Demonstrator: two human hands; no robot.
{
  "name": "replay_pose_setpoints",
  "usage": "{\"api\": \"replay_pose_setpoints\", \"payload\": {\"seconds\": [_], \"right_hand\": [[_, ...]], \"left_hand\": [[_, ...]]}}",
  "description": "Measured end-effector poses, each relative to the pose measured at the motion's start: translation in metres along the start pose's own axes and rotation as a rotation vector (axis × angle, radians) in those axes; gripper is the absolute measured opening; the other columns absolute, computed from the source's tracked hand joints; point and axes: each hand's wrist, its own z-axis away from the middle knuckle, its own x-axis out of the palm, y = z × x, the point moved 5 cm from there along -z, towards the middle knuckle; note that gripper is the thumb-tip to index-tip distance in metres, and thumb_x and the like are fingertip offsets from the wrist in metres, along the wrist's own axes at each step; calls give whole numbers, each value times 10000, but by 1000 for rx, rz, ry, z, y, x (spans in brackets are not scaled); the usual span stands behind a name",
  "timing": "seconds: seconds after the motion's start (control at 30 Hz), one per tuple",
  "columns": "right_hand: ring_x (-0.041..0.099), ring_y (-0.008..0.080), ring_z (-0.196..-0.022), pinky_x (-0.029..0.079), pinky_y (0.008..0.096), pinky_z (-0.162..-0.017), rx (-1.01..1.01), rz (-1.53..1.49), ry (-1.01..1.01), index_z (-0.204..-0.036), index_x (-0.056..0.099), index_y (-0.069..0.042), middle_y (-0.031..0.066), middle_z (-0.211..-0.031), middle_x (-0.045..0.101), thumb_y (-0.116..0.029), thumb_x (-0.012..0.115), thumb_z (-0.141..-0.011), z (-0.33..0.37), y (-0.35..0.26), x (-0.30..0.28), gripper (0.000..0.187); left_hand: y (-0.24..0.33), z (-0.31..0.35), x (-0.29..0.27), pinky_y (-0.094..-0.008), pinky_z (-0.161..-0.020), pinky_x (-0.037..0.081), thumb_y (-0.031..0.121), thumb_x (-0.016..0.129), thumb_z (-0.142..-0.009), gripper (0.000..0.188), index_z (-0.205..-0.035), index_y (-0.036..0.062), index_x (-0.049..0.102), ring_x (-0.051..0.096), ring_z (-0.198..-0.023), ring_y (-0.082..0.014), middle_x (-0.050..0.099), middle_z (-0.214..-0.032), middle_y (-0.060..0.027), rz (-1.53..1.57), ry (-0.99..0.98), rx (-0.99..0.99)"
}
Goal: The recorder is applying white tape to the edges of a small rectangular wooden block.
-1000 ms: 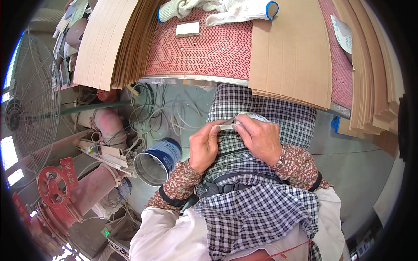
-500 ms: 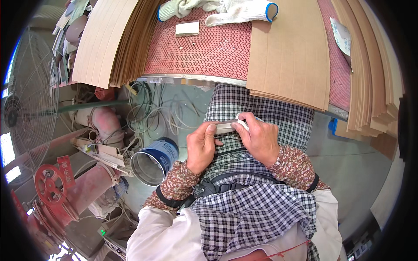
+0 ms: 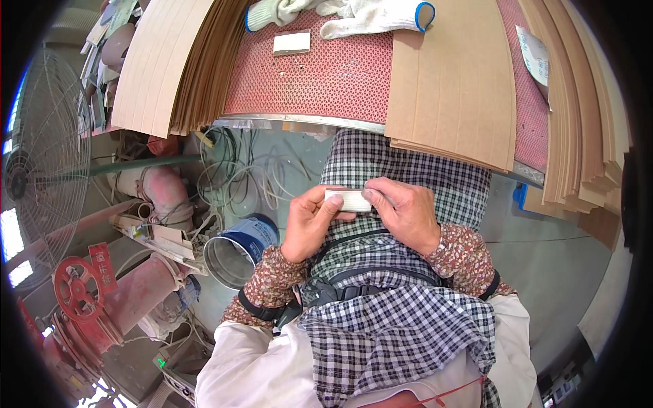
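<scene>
Above my lap, a small off-white rectangular block with a brown upper edge is held between both hands. My left hand pinches its left end, the thumb resting on the pale face. Fingers and thumb of my right hand close on the right end and cover part of it. A similar white block lies on the red perforated mat of the table ahead. Beyond it are white knit gloves with blue cuffs.
Cardboard sheets hang slightly over the table's front edge. More cardboard stacks stand at left and right. On the floor to the left are a blue metal bucket, loose cables, a pipe with a red valve wheel and a large fan.
The block has turned so that its broad pale face shows instead of its narrow side. Both hands have shifted slightly and still hold it.
</scene>
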Motion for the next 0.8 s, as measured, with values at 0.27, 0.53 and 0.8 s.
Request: {"api": "replay_pose_setpoints", "payload": {"seconds": [0.27,0.53,0.8], "right_hand": [[703,279,-663,525,378,-547,-13,12,17,-1043,701,-78,98,-858,737,-237,656,-962,1,-3,1,184],[710,287,-681,538,373,-561,-26,17,36,-1054,715,-69,106,-905,744,-227,668,-952,2,-6,-3,194],[699,289,-680,532,382,-581,-10,-13,53,-1043,742,-76,113,-860,728,-243,676,-948,1,-3,-5,203]], "left_hand": [[-3,4,-4,-341,-877,626,151,547,-1059,273,-1189,-77,623,697,-1023,-208,697,-1117,-142,69,116,1],[-1,9,-3,-363,-884,624,188,553,-1061,288,-1162,-69,635,704,-1020,-227,695,-1117,-144,44,166,62],[-6,11,-3,-376,-908,615,197,561,-1057,295,-1170,-65,636,701,-1037,-245,689,-1132,-154,88,155,97]]}}
